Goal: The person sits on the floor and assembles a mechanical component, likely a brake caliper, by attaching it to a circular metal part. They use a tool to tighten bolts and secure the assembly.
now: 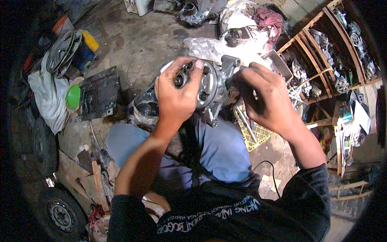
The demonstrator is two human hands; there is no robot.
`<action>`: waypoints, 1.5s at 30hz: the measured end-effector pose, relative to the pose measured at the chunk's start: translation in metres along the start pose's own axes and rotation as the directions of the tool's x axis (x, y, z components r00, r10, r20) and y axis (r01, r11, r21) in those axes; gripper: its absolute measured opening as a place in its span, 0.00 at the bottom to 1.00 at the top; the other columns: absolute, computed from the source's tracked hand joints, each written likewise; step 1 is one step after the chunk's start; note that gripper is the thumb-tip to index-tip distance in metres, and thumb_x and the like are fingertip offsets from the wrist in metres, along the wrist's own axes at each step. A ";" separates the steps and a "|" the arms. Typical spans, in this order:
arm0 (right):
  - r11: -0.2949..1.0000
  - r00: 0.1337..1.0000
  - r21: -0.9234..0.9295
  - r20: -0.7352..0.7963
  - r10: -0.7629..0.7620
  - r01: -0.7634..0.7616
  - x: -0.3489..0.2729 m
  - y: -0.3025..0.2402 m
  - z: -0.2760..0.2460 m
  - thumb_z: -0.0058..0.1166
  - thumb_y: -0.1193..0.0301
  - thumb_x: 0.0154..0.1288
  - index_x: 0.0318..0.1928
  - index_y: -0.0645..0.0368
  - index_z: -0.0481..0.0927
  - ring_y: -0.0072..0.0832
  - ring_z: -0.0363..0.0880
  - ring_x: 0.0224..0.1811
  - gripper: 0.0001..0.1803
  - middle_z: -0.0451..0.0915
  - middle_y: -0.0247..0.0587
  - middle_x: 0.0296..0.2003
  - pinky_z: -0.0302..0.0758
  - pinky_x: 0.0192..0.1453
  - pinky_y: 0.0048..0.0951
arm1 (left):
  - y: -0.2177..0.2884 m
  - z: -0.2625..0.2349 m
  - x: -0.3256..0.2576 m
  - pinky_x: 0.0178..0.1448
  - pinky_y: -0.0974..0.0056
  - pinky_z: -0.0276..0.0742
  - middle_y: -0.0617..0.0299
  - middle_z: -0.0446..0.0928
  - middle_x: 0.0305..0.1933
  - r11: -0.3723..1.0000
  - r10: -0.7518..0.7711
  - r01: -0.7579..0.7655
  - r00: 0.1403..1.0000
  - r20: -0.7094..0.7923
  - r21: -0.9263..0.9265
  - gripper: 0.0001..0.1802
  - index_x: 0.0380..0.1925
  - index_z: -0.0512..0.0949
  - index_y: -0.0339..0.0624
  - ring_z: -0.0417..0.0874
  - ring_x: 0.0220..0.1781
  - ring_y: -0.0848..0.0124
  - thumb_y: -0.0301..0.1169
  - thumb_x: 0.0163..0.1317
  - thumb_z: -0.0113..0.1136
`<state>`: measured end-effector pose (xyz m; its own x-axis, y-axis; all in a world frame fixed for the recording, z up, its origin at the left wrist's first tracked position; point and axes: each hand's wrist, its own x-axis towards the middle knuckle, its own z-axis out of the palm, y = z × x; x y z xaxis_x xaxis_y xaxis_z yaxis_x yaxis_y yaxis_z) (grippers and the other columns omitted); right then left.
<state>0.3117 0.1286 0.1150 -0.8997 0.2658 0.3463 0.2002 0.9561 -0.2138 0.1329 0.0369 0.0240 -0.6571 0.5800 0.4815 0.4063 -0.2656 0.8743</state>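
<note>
Compressor [209,86] sits over lap, left hand [177,94] fingers clamped on front face, right hand [266,99] pinching rear; best keep body steady w/ left.

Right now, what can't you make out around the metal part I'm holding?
Head view only:
- Metal housing: its face is partly covered by the left hand.
- Right hand: what the fingertips pinch is hidden by the hand itself.
- Shelf parts: too small and bent by the fisheye rim.
- Under the housing: blocked by the knees.
</note>
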 end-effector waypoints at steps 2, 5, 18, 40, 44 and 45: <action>1.000 1.000 -0.014 0.003 0.016 -0.016 0.000 -0.003 -0.002 0.58 0.84 0.43 0.44 0.67 0.76 0.57 0.76 0.41 0.22 0.76 0.57 0.38 0.74 0.44 0.48 | -0.004 -0.001 0.001 0.52 0.62 0.77 0.52 0.85 0.34 1.000 0.015 -0.015 1.000 0.001 -0.009 0.13 0.37 0.82 0.33 0.84 0.40 0.69 0.35 0.67 0.65; 1.000 0.999 0.010 0.040 -0.007 0.007 -0.003 -0.010 -0.003 0.58 0.84 0.43 0.46 0.68 0.76 0.57 0.76 0.42 0.24 0.77 0.58 0.39 0.75 0.46 0.47 | -0.005 -0.003 0.002 0.51 0.63 0.76 0.52 0.85 0.34 1.000 -0.011 0.011 1.000 0.015 0.000 0.13 0.37 0.82 0.33 0.84 0.40 0.70 0.35 0.67 0.65; 0.993 0.977 -0.042 -0.186 0.100 -0.110 0.006 0.004 -0.009 0.59 0.86 0.55 0.40 0.64 0.83 0.42 0.83 0.33 0.12 0.82 0.49 0.34 0.79 0.40 0.33 | 0.001 0.000 0.001 0.52 0.63 0.77 0.53 0.85 0.35 0.995 -0.084 0.085 0.996 0.041 -0.042 0.13 0.37 0.82 0.30 0.84 0.40 0.69 0.34 0.66 0.66; 0.982 0.984 -0.127 -0.092 -0.151 0.138 -0.006 0.000 0.013 0.63 0.79 0.46 0.43 0.64 0.76 0.52 0.77 0.42 0.20 0.78 0.52 0.36 0.76 0.44 0.47 | -0.002 -0.003 0.002 0.51 0.63 0.77 0.51 0.85 0.35 0.999 -0.047 0.047 0.999 0.019 -0.002 0.12 0.37 0.82 0.32 0.84 0.40 0.69 0.33 0.66 0.65; 0.988 0.992 -0.100 -0.040 -0.121 0.117 -0.007 -0.005 0.007 0.59 0.76 0.51 0.43 0.65 0.76 0.50 0.76 0.42 0.17 0.77 0.50 0.35 0.75 0.45 0.46 | 0.001 -0.003 0.000 0.51 0.63 0.77 0.52 0.85 0.34 0.999 -0.037 0.038 0.999 0.009 -0.019 0.12 0.37 0.82 0.32 0.83 0.39 0.70 0.33 0.66 0.65; 0.992 0.996 -0.101 -0.028 -0.083 0.080 -0.007 -0.005 0.005 0.58 0.76 0.51 0.43 0.65 0.76 0.50 0.76 0.42 0.16 0.77 0.50 0.35 0.75 0.46 0.45 | 0.001 -0.002 -0.001 0.50 0.64 0.77 0.52 0.85 0.34 0.999 -0.032 0.032 0.999 0.000 -0.022 0.12 0.37 0.82 0.32 0.83 0.39 0.71 0.33 0.66 0.65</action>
<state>0.3152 0.1213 0.1089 -0.9020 0.1889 0.3883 0.1659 0.9818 -0.0923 0.1329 0.0350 0.0249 -0.6696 0.5883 0.4533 0.3707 -0.2642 0.8904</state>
